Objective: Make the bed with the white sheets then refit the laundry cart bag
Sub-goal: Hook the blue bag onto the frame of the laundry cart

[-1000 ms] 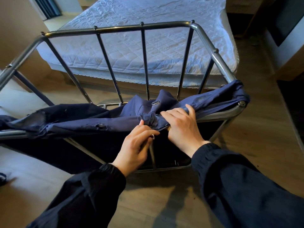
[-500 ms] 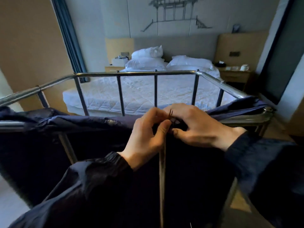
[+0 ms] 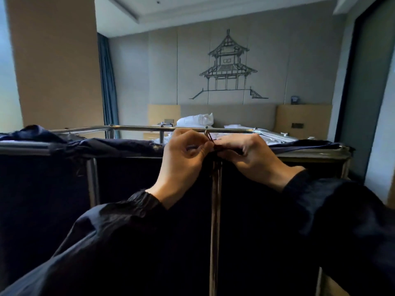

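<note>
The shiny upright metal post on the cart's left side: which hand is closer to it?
Left. The left hand sits right of the shiny upright metal post; the right hand lies beyond it, farther right. Both pinch the dark blue cloth bag.

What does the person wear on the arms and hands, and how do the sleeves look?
Both arms wear long sleeves of dark, thin, wrinkled fabric; the left sleeve and right sleeve each end in a gathered elastic cuff at the wrist. The left hand and right hand are bare: no gloves, rings or watch show.
</note>
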Demonstrator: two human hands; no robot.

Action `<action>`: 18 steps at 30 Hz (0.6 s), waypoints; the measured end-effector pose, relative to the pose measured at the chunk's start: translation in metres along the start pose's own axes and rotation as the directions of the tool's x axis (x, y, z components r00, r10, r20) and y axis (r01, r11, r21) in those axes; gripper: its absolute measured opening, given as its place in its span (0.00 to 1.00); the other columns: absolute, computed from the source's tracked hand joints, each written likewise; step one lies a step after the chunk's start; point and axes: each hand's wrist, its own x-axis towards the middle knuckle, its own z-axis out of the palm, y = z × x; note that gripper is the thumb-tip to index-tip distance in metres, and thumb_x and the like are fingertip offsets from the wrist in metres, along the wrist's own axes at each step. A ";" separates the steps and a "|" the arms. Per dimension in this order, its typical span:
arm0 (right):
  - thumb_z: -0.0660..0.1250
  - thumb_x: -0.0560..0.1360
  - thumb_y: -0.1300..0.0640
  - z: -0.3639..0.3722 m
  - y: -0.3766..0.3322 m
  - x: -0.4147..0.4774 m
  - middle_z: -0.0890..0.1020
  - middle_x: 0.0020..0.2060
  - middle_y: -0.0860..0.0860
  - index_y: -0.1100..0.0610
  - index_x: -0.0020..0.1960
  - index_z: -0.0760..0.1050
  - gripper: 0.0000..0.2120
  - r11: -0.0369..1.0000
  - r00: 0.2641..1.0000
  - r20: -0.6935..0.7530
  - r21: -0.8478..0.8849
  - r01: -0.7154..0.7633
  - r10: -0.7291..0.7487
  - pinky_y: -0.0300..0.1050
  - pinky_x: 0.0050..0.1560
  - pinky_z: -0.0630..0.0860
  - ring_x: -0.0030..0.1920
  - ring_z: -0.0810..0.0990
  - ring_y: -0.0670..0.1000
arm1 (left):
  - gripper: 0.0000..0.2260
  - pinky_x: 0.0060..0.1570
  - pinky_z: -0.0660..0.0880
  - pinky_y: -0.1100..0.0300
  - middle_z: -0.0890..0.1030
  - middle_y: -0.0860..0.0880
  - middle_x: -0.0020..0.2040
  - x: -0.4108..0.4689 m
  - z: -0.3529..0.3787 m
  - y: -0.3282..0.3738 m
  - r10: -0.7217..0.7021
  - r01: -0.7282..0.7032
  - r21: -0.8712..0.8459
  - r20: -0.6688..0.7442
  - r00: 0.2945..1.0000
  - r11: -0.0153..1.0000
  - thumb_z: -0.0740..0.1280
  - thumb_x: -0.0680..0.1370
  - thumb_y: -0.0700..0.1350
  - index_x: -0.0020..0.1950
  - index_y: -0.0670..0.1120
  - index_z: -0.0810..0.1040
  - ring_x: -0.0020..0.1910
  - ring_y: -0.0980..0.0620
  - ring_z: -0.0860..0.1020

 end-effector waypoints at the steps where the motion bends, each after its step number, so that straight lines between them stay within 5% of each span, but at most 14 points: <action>1: 0.66 0.75 0.54 0.000 0.001 0.001 0.84 0.51 0.45 0.50 0.56 0.82 0.11 1.000 1.000 0.000 0.008 -0.010 0.010 0.54 0.52 0.78 0.53 0.82 0.45 | 0.06 0.48 0.78 0.58 0.76 0.46 0.47 0.003 -0.002 -0.001 0.007 -0.008 0.041 0.024 1.000 0.999 0.71 0.73 0.41 0.41 0.52 0.78 0.43 0.52 0.80; 6: 0.64 0.74 0.51 -0.004 0.000 0.007 0.85 0.42 0.46 0.50 0.46 0.82 0.09 0.993 0.998 -0.045 0.111 -0.043 0.049 0.52 0.50 0.78 0.45 0.83 0.47 | 0.08 0.55 0.71 0.64 0.80 0.58 0.48 0.035 -0.011 0.006 -0.088 0.006 0.306 0.256 0.963 0.952 0.63 0.71 0.45 0.48 0.55 0.76 0.53 0.60 0.77; 8: 0.63 0.72 0.47 -0.006 -0.001 0.009 0.84 0.38 0.48 0.46 0.43 0.80 0.08 0.983 0.995 -0.051 0.170 -0.076 0.086 0.51 0.46 0.78 0.42 0.83 0.49 | 0.12 0.56 0.73 0.62 0.81 0.54 0.53 0.052 -0.011 0.005 -0.188 0.012 0.385 0.422 0.887 0.923 0.63 0.72 0.44 0.55 0.50 0.78 0.55 0.58 0.78; 10: 0.64 0.72 0.53 -0.007 0.001 0.012 0.83 0.35 0.48 0.49 0.41 0.79 0.05 0.970 0.991 -0.047 0.218 -0.110 0.123 0.46 0.41 0.77 0.38 0.80 0.44 | 0.14 0.57 0.73 0.63 0.82 0.50 0.53 0.062 -0.008 0.005 -0.285 0.019 0.438 0.551 0.785 0.899 0.64 0.74 0.41 0.58 0.46 0.80 0.51 0.58 0.78; 13: 0.66 0.73 0.69 -0.014 0.002 0.014 0.81 0.33 0.49 0.52 0.39 0.77 0.12 0.920 0.982 -0.062 0.364 -0.146 0.181 0.35 0.37 0.71 0.34 0.75 0.40 | 0.12 0.58 0.72 0.57 0.83 0.46 0.52 0.071 -0.005 0.005 -0.434 0.151 0.476 0.569 0.698 0.866 0.64 0.76 0.40 0.56 0.44 0.83 0.51 0.52 0.79; 18: 0.63 0.74 0.75 -0.023 -0.010 0.028 0.79 0.27 0.43 0.56 0.39 0.77 0.15 0.871 0.932 -0.176 0.443 -0.213 0.318 0.28 0.30 0.70 0.26 0.76 0.36 | 0.14 0.60 0.73 0.53 0.83 0.44 0.53 0.075 -0.001 0.010 -0.554 0.358 0.430 0.543 0.631 0.829 0.65 0.72 0.38 0.56 0.43 0.83 0.52 0.48 0.80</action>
